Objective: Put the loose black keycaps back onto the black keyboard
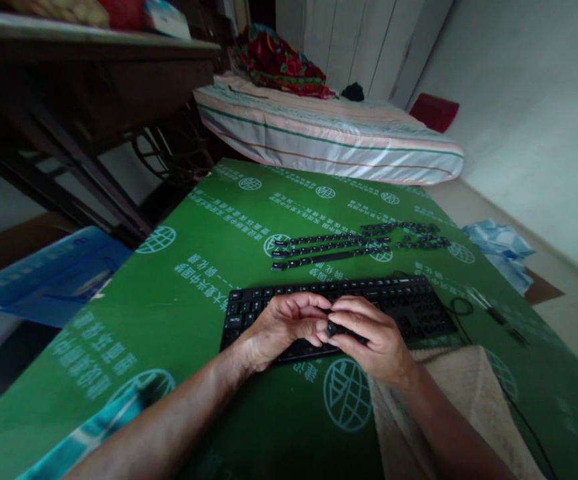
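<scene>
A black keyboard [409, 300] lies across the green table, with keycaps seated at its left end and along its upper rows. Darker bare sections show on its right side. Above its middle, my left hand [289, 320] and my right hand [369, 333] meet, fingers pinched together. Between the fingertips is a small black piece [331, 329] that looks like a keycap, largely covered by my fingers. My hands hide the central part of the keyboard. Beyond it, loose black keycaps [326, 256] are laid out in rows, with a looser cluster [421, 237] to their right.
A beige cloth [449, 387] lies at the front right beside a black cable [531, 430]. A thin tool with a dark handle [493, 313] rests near the right edge. Teal cloth [89, 433] sits at the front left. A bed [329, 137] stands behind the green table [203, 373].
</scene>
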`<action>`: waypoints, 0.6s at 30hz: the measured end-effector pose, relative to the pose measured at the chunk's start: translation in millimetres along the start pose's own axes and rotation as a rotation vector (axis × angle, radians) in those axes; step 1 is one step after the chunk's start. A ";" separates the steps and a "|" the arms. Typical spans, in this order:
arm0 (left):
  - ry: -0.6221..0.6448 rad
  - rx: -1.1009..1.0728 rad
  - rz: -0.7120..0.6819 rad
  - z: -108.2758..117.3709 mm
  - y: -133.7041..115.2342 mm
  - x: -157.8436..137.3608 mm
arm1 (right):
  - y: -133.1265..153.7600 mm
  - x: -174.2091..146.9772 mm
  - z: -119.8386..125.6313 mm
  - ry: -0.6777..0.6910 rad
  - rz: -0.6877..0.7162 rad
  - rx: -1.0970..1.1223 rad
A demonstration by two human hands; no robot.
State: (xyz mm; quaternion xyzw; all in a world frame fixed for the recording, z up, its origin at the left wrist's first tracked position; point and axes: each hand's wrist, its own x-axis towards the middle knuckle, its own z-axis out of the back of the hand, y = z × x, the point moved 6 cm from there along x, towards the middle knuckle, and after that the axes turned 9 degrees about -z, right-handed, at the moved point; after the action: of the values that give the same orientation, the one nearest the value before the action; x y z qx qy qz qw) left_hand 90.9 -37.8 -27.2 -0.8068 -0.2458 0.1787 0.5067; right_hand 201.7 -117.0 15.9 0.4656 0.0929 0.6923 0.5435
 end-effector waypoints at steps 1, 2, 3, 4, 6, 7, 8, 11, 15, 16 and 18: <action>0.006 0.002 0.003 -0.1 0.0 -0.1 | 0.1 0.1 1.1 0.001 0.001 0.007; 0.009 0.005 0.007 -0.1 0.1 -0.3 | 0.1 0.2 1.9 0.000 0.001 0.011; 0.009 0.007 0.008 -0.1 0.1 -0.3 | 0.0 0.4 2.1 0.002 -0.001 0.013; 0.009 0.008 0.010 0.0 0.3 -0.3 | -0.3 0.5 1.8 0.007 -0.003 0.015; 0.013 0.008 0.013 0.0 1.0 -0.1 | -0.7 0.7 0.9 0.013 -0.005 0.013; 0.016 0.005 0.014 0.0 1.5 0.1 | -0.7 0.8 0.5 0.013 -0.004 0.010; 0.019 0.003 0.015 0.1 2.1 0.3 | -0.4 1.0 0.3 0.012 -0.001 0.007; 0.024 0.007 0.014 0.7 3.6 1.0 | 0.1 1.8 1.1 -0.001 0.005 -0.008; 0.013 0.042 0.009 1.0 4.0 1.4 | -5.7 2.4 4.7 -0.030 -0.035 -0.037; 0.001 0.052 0.003 1.2 4.0 1.4 | -8.8 2.2 5.6 -0.035 -0.053 -0.048; -0.030 0.084 -0.017 1.9 4.4 1.3 | -17.3 1.0 7.7 -0.048 -0.097 -0.074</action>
State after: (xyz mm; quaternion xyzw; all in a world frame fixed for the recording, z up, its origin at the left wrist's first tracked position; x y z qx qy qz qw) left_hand 91.8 -37.3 -32.0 -0.7798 -0.2527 0.1967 0.5379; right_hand 219.0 -112.2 9.7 0.4566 0.0767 0.6569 0.5951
